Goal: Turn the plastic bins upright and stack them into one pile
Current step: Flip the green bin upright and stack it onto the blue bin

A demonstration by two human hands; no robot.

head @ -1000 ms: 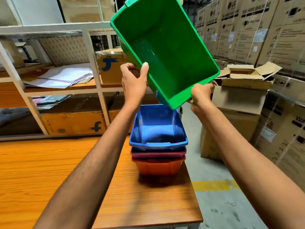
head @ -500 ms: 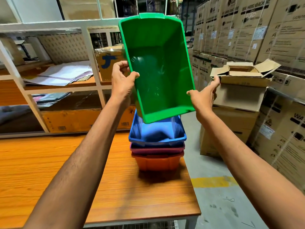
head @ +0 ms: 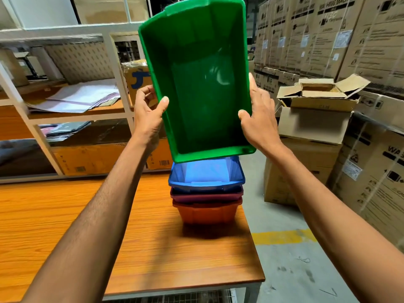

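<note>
Woodgrain table, glossy rectangular green plastic bin aloft.

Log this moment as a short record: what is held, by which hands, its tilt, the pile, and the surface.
held: green bin, empty
hands: left hand on its left wall, right hand on its right wall
tilt: opening faces the camera, not yet level
pile: blue bin on maroon bin on orange bin, all upright
surface: wooden table, pile near its right edge

Wooden table; shelving rack behind; cardboard boxes right.
</note>
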